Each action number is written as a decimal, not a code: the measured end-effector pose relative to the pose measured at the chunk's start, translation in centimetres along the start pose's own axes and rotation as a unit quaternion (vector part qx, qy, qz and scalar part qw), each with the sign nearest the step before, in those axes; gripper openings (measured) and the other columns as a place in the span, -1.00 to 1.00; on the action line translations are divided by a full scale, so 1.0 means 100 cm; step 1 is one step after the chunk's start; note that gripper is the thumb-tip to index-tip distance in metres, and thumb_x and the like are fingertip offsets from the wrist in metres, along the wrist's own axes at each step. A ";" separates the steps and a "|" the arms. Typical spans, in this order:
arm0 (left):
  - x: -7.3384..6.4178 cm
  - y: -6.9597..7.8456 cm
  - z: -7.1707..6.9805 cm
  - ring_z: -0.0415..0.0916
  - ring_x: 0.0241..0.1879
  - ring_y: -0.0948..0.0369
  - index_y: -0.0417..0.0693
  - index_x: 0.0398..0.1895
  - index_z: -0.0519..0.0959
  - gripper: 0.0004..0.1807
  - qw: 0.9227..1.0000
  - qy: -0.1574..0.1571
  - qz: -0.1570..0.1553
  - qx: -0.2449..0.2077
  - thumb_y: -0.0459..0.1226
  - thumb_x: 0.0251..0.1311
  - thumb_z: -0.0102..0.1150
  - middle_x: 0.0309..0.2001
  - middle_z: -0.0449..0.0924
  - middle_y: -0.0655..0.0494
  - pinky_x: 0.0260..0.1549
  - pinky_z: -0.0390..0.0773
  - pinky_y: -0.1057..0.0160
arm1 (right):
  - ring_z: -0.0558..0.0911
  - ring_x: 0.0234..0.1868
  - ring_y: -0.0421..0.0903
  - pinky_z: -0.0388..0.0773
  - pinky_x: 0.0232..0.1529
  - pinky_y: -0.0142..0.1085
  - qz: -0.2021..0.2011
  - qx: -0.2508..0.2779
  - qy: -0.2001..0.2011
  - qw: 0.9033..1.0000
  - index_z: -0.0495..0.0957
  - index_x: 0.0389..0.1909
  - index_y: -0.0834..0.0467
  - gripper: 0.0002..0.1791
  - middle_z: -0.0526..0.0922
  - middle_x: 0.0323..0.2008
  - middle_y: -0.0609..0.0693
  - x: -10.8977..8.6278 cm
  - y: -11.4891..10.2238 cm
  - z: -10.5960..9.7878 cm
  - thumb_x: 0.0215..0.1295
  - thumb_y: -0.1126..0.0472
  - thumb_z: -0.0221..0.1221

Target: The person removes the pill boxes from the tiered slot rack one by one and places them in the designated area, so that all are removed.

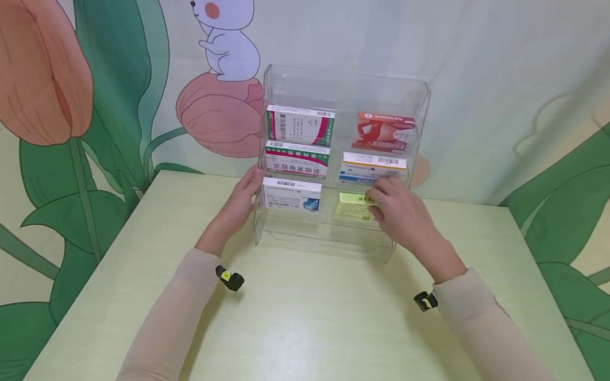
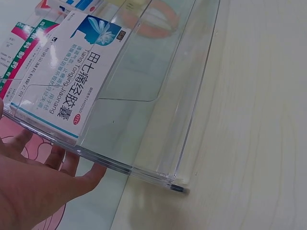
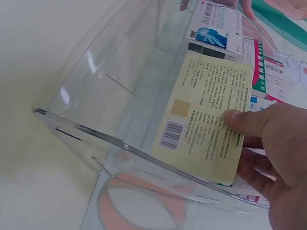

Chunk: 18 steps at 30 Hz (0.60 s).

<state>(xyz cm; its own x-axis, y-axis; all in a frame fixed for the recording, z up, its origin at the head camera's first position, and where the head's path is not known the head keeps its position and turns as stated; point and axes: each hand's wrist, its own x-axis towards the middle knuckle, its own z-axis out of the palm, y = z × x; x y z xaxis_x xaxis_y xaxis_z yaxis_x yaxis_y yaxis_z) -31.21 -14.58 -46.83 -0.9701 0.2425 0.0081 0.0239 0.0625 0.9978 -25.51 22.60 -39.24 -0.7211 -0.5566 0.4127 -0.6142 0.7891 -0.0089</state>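
Observation:
A clear stepped display rack (image 1: 292,227) stands on the table, holding medicine boxes on its tiers. My right hand (image 1: 402,210) pinches a pale yellow medicine box (image 3: 206,105) at the lowest filled tier on the right. In the right wrist view, its thumb lies on the printed face and its other fingers are behind the box. My left hand (image 1: 239,201) grips the rack's left side wall, its fingers along the edge in the left wrist view. Near it sits a white medicine box (image 2: 67,72) with a blue flower picture.
Two green-and-magenta boxes, the upper (image 1: 300,127) and lower (image 1: 297,160), stand on the left tiers. On the right are a red box (image 1: 384,132) and a blue-and-white box (image 1: 358,169). The pale table (image 1: 298,328) meets a printed curtain (image 1: 475,96) behind the rack.

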 end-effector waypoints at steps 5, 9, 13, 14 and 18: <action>-0.001 -0.001 -0.001 -0.10 0.68 -0.02 0.37 0.73 0.00 -0.18 1.000 0.004 -0.001 0.001 0.39 0.52 -0.34 0.62 0.18 0.08 0.47 0.08 -0.45 | 0.60 -0.01 0.10 0.73 -0.18 -0.03 -0.029 0.015 0.045 0.998 0.71 -0.02 0.22 -0.63 0.69 -0.02 0.09 0.000 -0.001 -0.017 0.16 0.36 0.55; -0.003 -0.001 -0.002 -0.10 0.67 -0.02 0.39 0.73 -0.01 -0.18 1.000 0.000 0.000 0.001 0.39 0.51 -0.34 0.63 0.15 0.11 0.47 0.11 -0.42 | 0.63 -0.01 0.11 0.74 -0.25 0.02 -0.025 0.051 0.086 0.995 0.71 -0.01 0.22 -0.60 0.70 0.00 0.12 -0.003 -0.001 -0.036 0.13 0.38 0.56; -0.003 0.001 -0.003 -0.09 0.67 0.00 0.45 0.73 0.00 -0.20 1.000 -0.007 0.005 0.001 0.39 0.51 -0.32 0.63 0.16 0.15 0.46 0.13 -0.41 | 0.67 -0.03 0.08 0.73 -0.18 0.05 0.013 0.100 0.096 0.990 0.71 0.01 0.21 -0.60 0.69 0.02 0.10 -0.011 0.002 -0.057 0.14 0.40 0.55; -0.003 0.001 -0.003 -0.09 0.67 0.01 0.47 0.72 0.00 -0.21 1.000 -0.008 0.005 0.002 0.39 0.51 -0.31 0.62 0.17 0.16 0.46 0.14 -0.41 | 0.68 -0.04 0.08 0.72 -0.17 0.05 0.025 0.109 0.096 0.989 0.71 0.02 0.20 -0.60 0.69 0.02 0.09 -0.013 0.005 -0.062 0.15 0.40 0.54; -0.002 -0.001 -0.002 -0.08 0.67 0.01 0.49 0.72 0.00 -0.22 1.000 -0.011 0.008 0.001 0.38 0.52 -0.30 0.62 0.17 0.16 0.47 0.12 -0.43 | 0.75 -0.11 0.04 0.66 -0.12 -0.10 0.070 0.128 0.105 0.984 0.72 -0.01 0.22 -0.64 0.75 -0.05 0.06 -0.027 0.018 -0.078 0.18 0.38 0.54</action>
<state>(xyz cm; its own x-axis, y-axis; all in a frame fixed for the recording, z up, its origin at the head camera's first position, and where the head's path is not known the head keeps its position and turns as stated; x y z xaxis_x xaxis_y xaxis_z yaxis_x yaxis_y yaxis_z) -31.06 -14.84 -46.96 -0.9639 0.2651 0.0226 0.0402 0.0611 0.9973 -22.15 27.53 -33.32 -0.7389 -0.3592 0.5701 -0.5931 0.7482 -0.2972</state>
